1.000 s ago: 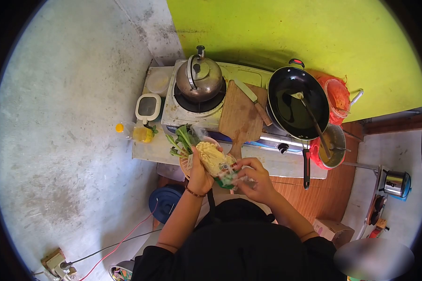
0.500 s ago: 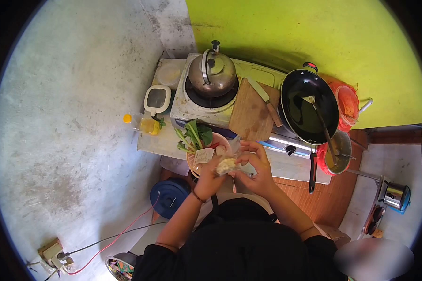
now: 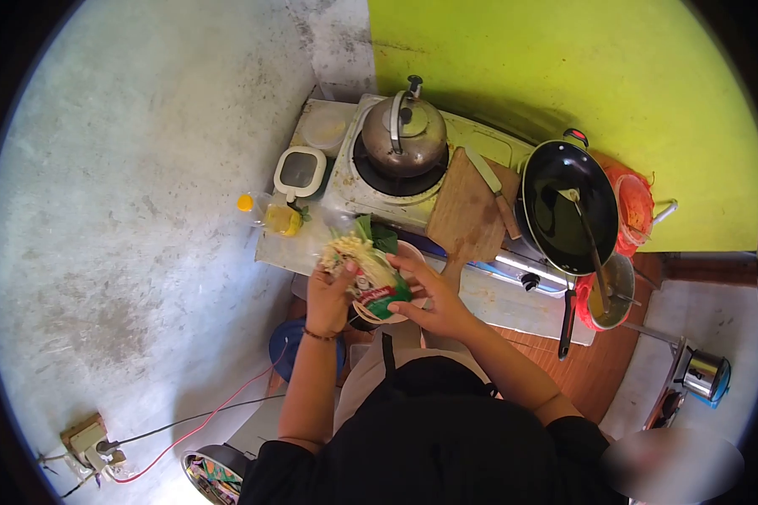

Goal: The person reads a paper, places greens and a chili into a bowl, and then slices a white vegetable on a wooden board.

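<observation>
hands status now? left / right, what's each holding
Left hand: closed on the pale enoki mushroom bundle in its clear red-and-green printed plastic pack.
Right hand: gripping the same pack at its printed end.

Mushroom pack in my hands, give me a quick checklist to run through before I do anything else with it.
1. Both hands on the pack: ok. The left hand grips the mushroom pack at its pale top end, and the right hand supports the printed wrapper end.
2. Pack over a landing spot: ok. It is held above the bowl with leafy greens.
3. Wrapper off: not ok. The plastic appears to cover the lower part.
4. Cutting board free: not ok. A knife lies on it.
5. Wok ready: cannot tell. A ladle rests inside; contents unclear.
6. Burner under the kettle off: cannot tell.
</observation>
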{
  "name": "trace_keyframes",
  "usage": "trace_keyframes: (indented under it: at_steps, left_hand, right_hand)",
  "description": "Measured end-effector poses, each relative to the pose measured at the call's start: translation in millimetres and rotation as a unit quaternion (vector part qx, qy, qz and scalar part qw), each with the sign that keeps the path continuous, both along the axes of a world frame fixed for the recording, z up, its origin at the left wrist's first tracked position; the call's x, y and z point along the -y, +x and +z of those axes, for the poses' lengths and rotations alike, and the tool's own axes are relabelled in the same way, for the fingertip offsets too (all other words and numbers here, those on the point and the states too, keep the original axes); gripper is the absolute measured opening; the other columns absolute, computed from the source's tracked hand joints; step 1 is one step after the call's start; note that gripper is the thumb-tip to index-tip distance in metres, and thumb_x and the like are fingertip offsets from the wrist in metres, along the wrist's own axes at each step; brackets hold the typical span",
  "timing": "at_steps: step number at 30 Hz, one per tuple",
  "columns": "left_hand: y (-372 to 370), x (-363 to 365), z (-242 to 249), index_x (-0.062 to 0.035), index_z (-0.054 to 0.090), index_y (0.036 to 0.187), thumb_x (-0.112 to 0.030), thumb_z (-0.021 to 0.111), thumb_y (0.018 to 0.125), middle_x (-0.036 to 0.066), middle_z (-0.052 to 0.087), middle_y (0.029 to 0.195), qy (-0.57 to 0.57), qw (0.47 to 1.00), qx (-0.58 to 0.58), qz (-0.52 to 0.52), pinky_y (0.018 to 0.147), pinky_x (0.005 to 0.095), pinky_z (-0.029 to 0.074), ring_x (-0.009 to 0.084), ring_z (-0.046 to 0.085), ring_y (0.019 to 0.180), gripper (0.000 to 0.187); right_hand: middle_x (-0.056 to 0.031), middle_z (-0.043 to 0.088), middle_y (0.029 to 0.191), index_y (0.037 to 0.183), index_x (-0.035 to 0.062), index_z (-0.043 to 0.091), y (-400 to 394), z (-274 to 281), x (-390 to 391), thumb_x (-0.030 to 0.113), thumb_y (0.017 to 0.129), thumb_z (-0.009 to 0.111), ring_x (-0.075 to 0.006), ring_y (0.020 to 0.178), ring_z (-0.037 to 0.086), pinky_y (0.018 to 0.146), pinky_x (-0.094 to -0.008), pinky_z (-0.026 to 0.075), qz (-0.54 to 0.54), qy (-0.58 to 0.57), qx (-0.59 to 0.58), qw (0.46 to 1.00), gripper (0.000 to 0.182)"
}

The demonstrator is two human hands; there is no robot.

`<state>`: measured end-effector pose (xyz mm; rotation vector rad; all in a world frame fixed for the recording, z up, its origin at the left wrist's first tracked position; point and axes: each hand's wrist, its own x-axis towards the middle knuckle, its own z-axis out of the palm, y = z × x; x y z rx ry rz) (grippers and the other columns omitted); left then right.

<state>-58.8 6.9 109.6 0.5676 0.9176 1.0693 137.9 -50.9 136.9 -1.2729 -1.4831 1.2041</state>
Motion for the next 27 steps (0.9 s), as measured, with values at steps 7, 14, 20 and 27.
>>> trace_keyframes:
  at_steps: [7,14,20,27]
  left_hand:
    - [-12.0,10.5,-7.0,-0.0004,0.039,0.136,0.005,0.064,0.086,0.014,0.054,0.13,-0.015,0.999,0.041,-0.028,0.096,0.0361,0.05,0.0234,0.058,0.115,0.056]
    - [-39.9,18.9,-12.3,-0.0047,0.018,0.15,0.006,0.07,0.08,0.013,0.045,0.138,0.051,0.991,-0.088,-0.091,0.095,0.0335,0.049,0.0212,0.056,0.117,0.088]
    - [-58.6,20.0,-34.5,-0.0048,0.015,0.151,0.008,0.066,0.082,0.016,0.045,0.14,0.023,0.993,-0.105,-0.045,0.094,0.0317,0.049,0.0207,0.056,0.116,0.087]
    - [-83.6,-0.1,-83.2,-0.0055,0.016,0.151,0.011,0.062,0.083,0.018,0.045,0.139,0.029,0.99,-0.141,-0.008,0.093,0.0315,0.05,0.0224,0.055,0.117,0.083]
  right_hand:
    - [-0.013,0.059,0.117,0.138,0.0135,0.051,-9.1,-28.8,-10.8,0.001,0.084,0.068,-0.0154,0.099,0.061,0.078,-0.0259,0.052,0.006,-0.127,-0.076,0.989,0.058]
    - [-0.0115,0.058,0.118,0.137,0.0088,0.051,-31.9,-45.2,-29.4,-0.003,0.085,0.066,-0.0133,0.096,0.061,0.078,-0.0252,0.052,0.039,-0.105,-0.086,0.99,0.055]
    - [-0.0115,0.059,0.117,0.138,0.0103,0.05,-53.7,-46.8,-41.3,-0.003,0.085,0.066,-0.0138,0.098,0.06,0.079,-0.0255,0.053,0.054,-0.116,-0.089,0.988,0.058]
    - [-0.0097,0.061,0.114,0.141,0.0132,0.046,-66.5,-49.3,-59.0,0.008,0.086,0.069,-0.0155,0.095,0.061,0.081,-0.0271,0.051,0.052,-0.134,0.023,0.989,0.06]
